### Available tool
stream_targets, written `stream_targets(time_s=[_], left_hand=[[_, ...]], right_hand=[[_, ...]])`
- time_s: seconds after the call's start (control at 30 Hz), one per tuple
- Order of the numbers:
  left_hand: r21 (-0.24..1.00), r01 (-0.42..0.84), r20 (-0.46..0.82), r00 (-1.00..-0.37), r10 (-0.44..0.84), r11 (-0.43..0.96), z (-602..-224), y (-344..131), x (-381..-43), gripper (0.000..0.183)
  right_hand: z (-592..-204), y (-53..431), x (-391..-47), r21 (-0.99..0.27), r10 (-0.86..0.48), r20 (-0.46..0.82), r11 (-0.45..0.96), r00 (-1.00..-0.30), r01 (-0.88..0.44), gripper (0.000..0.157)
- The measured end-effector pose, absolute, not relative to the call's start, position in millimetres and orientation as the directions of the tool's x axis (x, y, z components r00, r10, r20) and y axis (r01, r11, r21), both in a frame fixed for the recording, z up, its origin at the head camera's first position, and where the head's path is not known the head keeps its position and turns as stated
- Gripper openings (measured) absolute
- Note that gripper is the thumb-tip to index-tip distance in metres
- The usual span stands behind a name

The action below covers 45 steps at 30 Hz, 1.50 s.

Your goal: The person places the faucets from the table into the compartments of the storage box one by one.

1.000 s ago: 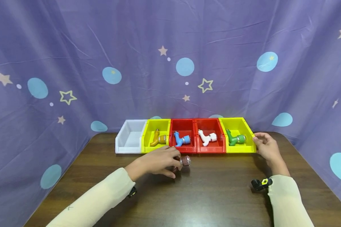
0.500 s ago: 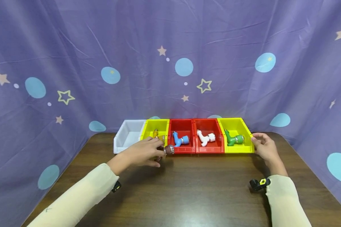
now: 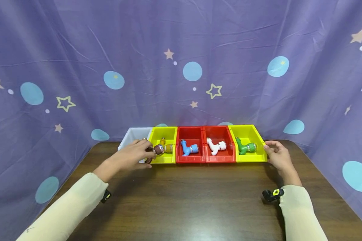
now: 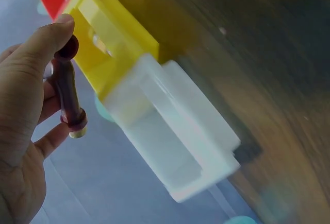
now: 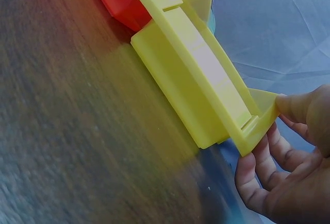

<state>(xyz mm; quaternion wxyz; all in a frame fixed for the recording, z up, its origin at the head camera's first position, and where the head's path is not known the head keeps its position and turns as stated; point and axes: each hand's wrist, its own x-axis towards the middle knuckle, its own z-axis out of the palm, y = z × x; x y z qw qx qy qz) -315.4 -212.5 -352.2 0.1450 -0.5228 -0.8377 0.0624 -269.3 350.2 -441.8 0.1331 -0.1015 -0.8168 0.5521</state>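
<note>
My left hand [image 3: 129, 155] grips a dark brown faucet [image 4: 67, 90] with a brass threaded end, thumb over its body. In the head view it is over the front of the white bin [image 3: 133, 134], near the border with the left yellow bin [image 3: 172, 134]. At the row's other end my right hand [image 3: 279, 154] pinches the side wall of the right yellow bin [image 5: 216, 100] between thumb and fingers. A green faucet [image 3: 244, 147] lies in that bin. A mustard-yellow faucet [image 3: 169, 148] lies in the left yellow bin, partly hidden behind the brown one.
Two red bins stand mid-row: one holds a blue faucet [image 3: 189, 148], the other a white faucet [image 3: 215, 146]. The bins stand side by side at the back of the wooden table [image 3: 181, 201]. A purple curtain [image 3: 157, 100] hangs behind them.
My left hand has carried the brown faucet leftward, from the table in front of the red bin, past the left yellow bin to the white one. The right hand has kept its place.
</note>
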Motion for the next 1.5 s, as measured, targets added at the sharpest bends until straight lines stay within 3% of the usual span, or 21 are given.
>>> stream_targets(time_s=[0.4,0.6,0.87,1.03,1.33,1.5], left_hand=[[-0.232,0.831,0.240,-0.455,0.858,0.506,-356,-258,-330,0.024],[-0.219,0.820,0.207,-0.491,0.846,0.529,-356,-269,-338,0.024],[-0.240,0.827,0.219,-0.465,0.858,0.509,-353,-277,-348,0.027],[-0.248,0.820,0.172,-0.486,0.857,0.516,-351,-277,-354,0.027],[-0.251,0.774,0.018,-0.597,0.802,0.581,-348,-270,-365,0.024],[-0.260,0.776,-0.008,-0.597,0.802,0.575,-347,-266,-369,0.019]], right_hand=[[-444,351,-271,-0.925,0.313,0.103,0.378,-0.944,0.024,0.042],[-443,352,-270,-0.927,0.316,0.104,0.375,-0.943,0.024,0.043],[-444,352,-270,-0.928,0.318,0.091,0.371,-0.944,0.035,0.042],[-444,353,-270,-0.927,0.311,0.100,0.374,-0.945,0.025,0.043],[-444,352,-269,-0.930,0.314,0.108,0.368,-0.943,0.016,0.042],[-443,353,-270,-0.932,0.303,0.122,0.361,-0.945,-0.005,0.042]])
